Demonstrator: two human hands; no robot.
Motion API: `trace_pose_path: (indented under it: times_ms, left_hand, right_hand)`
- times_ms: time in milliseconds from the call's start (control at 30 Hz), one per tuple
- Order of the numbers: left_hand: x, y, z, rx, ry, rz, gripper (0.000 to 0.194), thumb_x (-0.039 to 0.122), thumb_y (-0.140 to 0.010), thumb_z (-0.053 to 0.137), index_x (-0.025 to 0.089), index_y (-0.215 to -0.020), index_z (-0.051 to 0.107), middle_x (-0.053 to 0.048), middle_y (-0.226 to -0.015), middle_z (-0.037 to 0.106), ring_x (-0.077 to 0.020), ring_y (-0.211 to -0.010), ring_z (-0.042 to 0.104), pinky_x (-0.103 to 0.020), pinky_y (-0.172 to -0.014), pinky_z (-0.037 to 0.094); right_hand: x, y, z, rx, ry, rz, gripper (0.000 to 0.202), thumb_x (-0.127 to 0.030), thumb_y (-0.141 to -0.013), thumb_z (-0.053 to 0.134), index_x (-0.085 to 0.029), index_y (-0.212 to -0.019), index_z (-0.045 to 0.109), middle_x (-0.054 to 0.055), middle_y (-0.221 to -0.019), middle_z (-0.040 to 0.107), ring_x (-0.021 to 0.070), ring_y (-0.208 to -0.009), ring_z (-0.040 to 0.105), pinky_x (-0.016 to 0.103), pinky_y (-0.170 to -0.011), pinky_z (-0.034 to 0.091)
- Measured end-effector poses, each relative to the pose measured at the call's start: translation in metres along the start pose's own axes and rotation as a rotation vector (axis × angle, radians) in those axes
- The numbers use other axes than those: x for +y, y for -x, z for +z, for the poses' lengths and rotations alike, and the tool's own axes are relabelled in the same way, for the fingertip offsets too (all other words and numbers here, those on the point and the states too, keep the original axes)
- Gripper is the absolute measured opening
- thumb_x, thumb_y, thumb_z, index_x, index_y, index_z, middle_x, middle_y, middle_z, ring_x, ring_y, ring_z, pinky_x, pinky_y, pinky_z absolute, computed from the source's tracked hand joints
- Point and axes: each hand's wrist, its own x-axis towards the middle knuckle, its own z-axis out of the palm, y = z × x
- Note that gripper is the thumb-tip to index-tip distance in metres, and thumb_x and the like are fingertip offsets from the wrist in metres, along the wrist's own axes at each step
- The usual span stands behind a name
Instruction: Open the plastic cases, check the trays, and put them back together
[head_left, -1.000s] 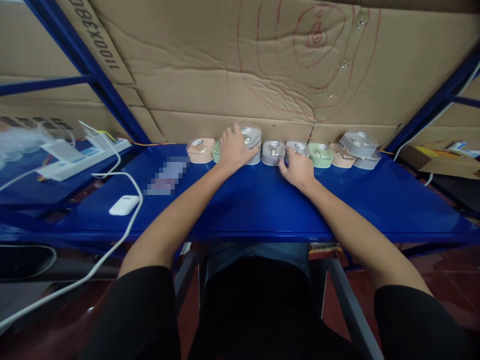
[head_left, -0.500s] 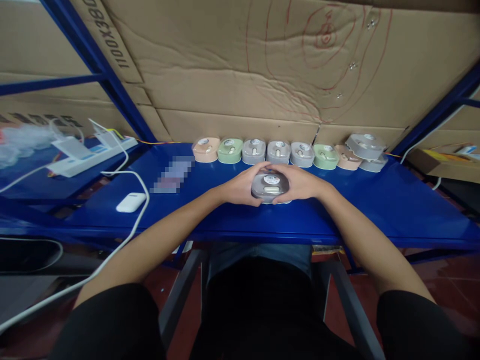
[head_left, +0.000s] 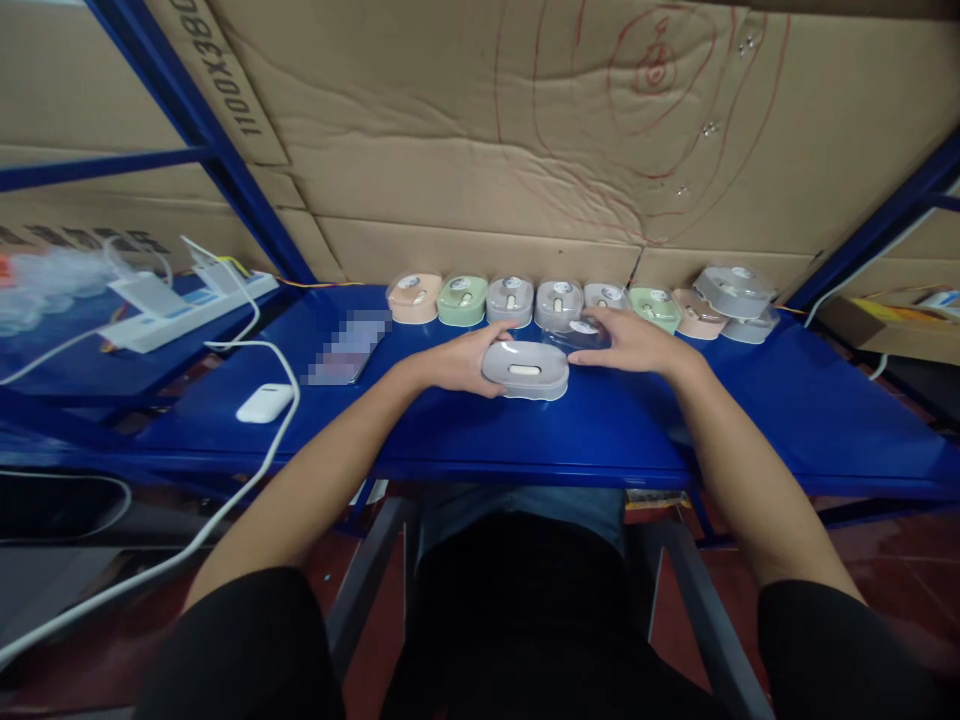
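Observation:
My left hand (head_left: 469, 361) grips the left end of a grey box (head_left: 529, 375) with a white bar on its top, near the middle of the blue table. Up and to the right of that box, my right hand (head_left: 619, 342) holds a clear lid (head_left: 574, 332) with a round sticker. The lid is apart from the box and overlaps the view of the row behind. Behind my hands stand several lidded boxes, among them a peach box (head_left: 414, 298), a green box (head_left: 462, 300) and a grey box (head_left: 510, 301).
At the right end of the row, one grey box (head_left: 733, 290) is stacked on another. A phone (head_left: 349, 348), a white earphone case (head_left: 265, 403), a white cable (head_left: 281, 440) and a power strip (head_left: 184, 318) are on the left. Cardboard (head_left: 450, 120) stands behind the blue table (head_left: 450, 440).
The clear lid has come off the grey box and moved up and right with my right hand. My left hand and the box have shifted slightly left.

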Motion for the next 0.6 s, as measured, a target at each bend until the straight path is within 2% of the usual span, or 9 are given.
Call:
trace_pose_path:
  times_ms: [100,167,300,367,433,500,533,600]
  left_hand:
    - [-0.001,0.003,-0.007,-0.03,-0.068,-0.02,0.116,0.049,-0.065,0.102,0.025,-0.17,0.059,-0.021,-0.171,0.068,-0.0471,-0.156,0.069,-0.062,-0.129,0.056]
    - [0.0,0.003,-0.006,-0.035,-0.099,-0.024,0.121,0.054,-0.062,0.105,0.025,-0.17,0.059,-0.022,-0.174,0.066,-0.0487,-0.159,0.066,-0.063,-0.131,0.054]
    - [0.006,0.001,-0.001,-0.036,-0.121,-0.041,0.124,0.055,-0.064,0.104,0.023,-0.174,0.055,-0.024,-0.176,0.064,-0.0509,-0.16,0.064,-0.067,-0.132,0.053]
    - [0.01,0.001,0.0,-0.023,-0.119,-0.039,0.123,0.053,-0.066,0.103,0.023,-0.174,0.054,-0.024,-0.175,0.064,-0.0514,-0.159,0.065,-0.069,-0.131,0.053]
    - [0.013,0.001,0.0,-0.01,-0.113,-0.034,0.124,0.051,-0.067,0.102,0.022,-0.176,0.052,-0.025,-0.173,0.065,-0.0515,-0.157,0.066,-0.07,-0.131,0.053]
    - [0.015,0.001,0.002,0.004,-0.091,-0.021,0.124,0.049,-0.069,0.1,0.021,-0.178,0.048,-0.024,-0.169,0.068,-0.0507,-0.154,0.069,-0.069,-0.129,0.055]
    - [0.016,0.001,0.003,0.015,-0.075,-0.011,0.125,0.048,-0.07,0.1,0.021,-0.179,0.046,-0.024,-0.166,0.069,-0.0504,-0.152,0.07,-0.068,-0.128,0.056]
    - [0.018,0.0,0.006,0.057,-0.04,0.01,0.129,0.048,-0.07,0.1,0.02,-0.181,0.042,-0.024,-0.165,0.07,-0.0506,-0.152,0.07,-0.068,-0.128,0.056]
  right_hand:
    - [0.008,0.0,-0.003,-0.125,0.08,0.116,0.078,-0.087,-0.098,0.078,-0.02,-0.138,0.08,0.021,-0.134,0.088,0.0453,-0.119,0.085,0.056,-0.101,0.069]
    - [0.01,-0.001,0.001,-0.149,0.139,0.148,0.077,-0.083,-0.096,0.084,-0.02,-0.14,0.08,0.021,-0.138,0.087,0.046,-0.122,0.085,0.056,-0.103,0.069]
    - [0.01,-0.003,0.007,-0.172,0.242,0.19,0.093,-0.071,-0.084,0.098,-0.016,-0.155,0.074,0.025,-0.151,0.082,0.0495,-0.136,0.079,0.058,-0.112,0.066]
    - [0.009,-0.003,0.006,-0.178,0.267,0.19,0.087,-0.07,-0.085,0.098,-0.013,-0.149,0.077,0.027,-0.148,0.082,0.0506,-0.134,0.079,0.059,-0.111,0.066]
    - [0.004,-0.002,0.004,-0.102,0.253,0.123,0.073,-0.07,-0.094,0.09,-0.013,-0.139,0.081,0.028,-0.14,0.084,0.0505,-0.13,0.08,0.061,-0.11,0.065]
    - [-0.006,0.0,0.005,0.043,0.153,-0.016,0.066,-0.07,-0.106,0.076,-0.014,-0.14,0.081,0.026,-0.141,0.084,0.0477,-0.132,0.08,0.062,-0.114,0.064]
    - [-0.012,0.001,0.007,0.101,0.078,-0.094,0.067,-0.071,-0.108,0.072,-0.016,-0.146,0.079,0.024,-0.146,0.083,0.046,-0.135,0.079,0.062,-0.117,0.063]
    - [-0.026,0.002,0.016,0.133,-0.052,-0.22,0.082,-0.077,-0.103,0.078,-0.02,-0.161,0.072,0.021,-0.16,0.077,0.045,-0.144,0.075,0.064,-0.122,0.061]
